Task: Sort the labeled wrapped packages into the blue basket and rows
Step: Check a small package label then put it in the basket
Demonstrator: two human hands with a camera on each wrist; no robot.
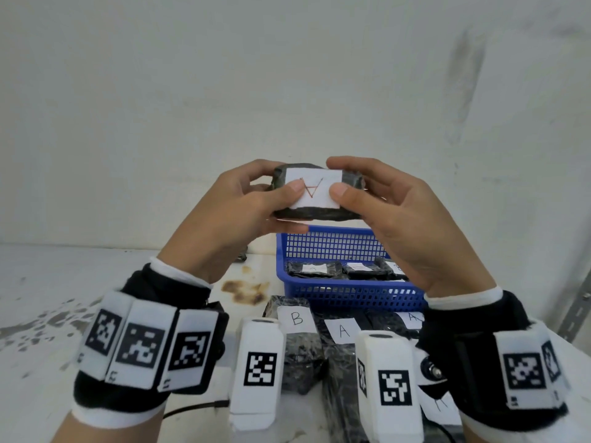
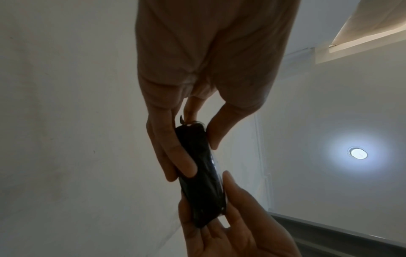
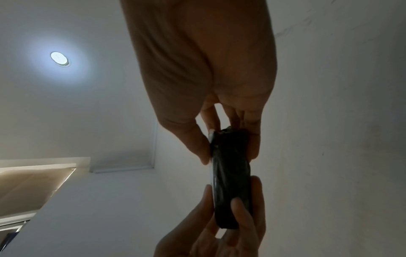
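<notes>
Fingers and thumbs of the left hand (image 1: 243,203) and right hand (image 1: 393,212) are pinching opposite ends of the black wrapped package (image 1: 316,195), holding it above the blue basket (image 1: 335,292), seemingly so its upside-down "A" label (image 1: 312,188) can be checked before sorting.

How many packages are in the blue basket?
3 show in the blue basket: left package, middle package, right package partly behind the right hand. More may be hidden.

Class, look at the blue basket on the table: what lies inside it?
Inside the blue basket lie at least three dark wrapped packages with white labels. The right hand covers the basket's right side, and the label letters are too blurred to read.
</notes>
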